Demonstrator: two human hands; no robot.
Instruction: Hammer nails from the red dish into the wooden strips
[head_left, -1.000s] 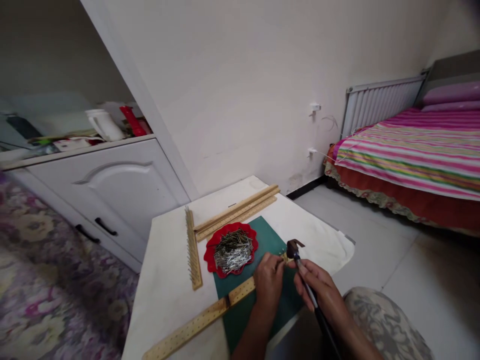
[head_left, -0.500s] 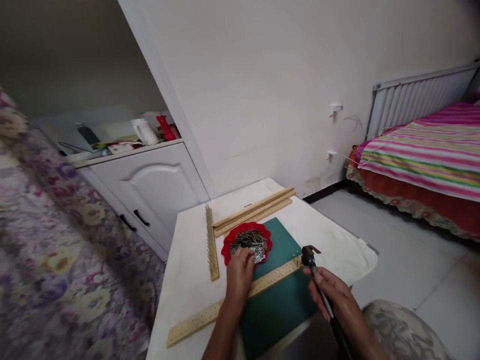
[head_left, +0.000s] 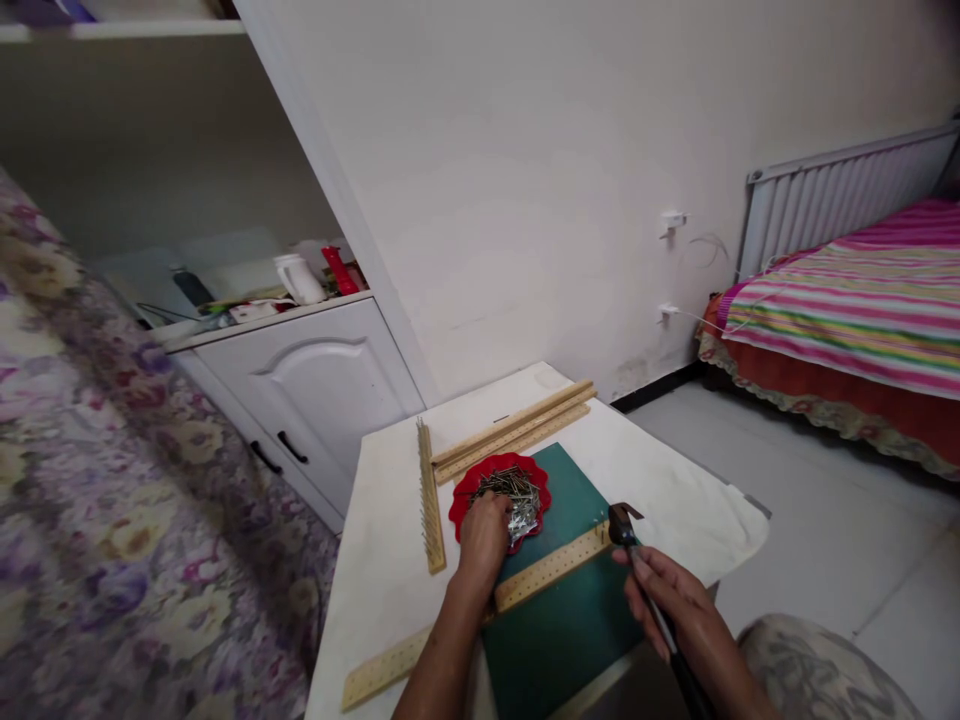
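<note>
My left hand point(head_left: 484, 530) reaches into a red scalloped dish point(head_left: 544, 490) that holds a heap of nails point(head_left: 517, 488). Its fingers are curled down among the nails, and the tips are hidden. My right hand point(head_left: 671, 600) is wrapped round the handle of a claw hammer point(head_left: 621, 524). The hammer's head hovers by the right end of a wooden strip point(head_left: 555, 566) with rows of small holes. A few nails stand upright at that end. The strip crosses a green mat point(head_left: 570, 630) and passes under my left forearm.
Left of the dish lies a narrow wooden strip point(head_left: 431, 510) bristling with nails. More wooden strips point(head_left: 517, 430) lie behind the dish on the white table point(head_left: 660, 460). A floral curtain point(head_left: 165, 500) hangs at the left, beside a white cabinet point(head_left: 322, 390). A bed point(head_left: 862, 330) is at the right.
My left hand has dipped deeper into the nails in the dish. The view has tilted up a little; my right hand still holds the hammer near the strip's end.
</note>
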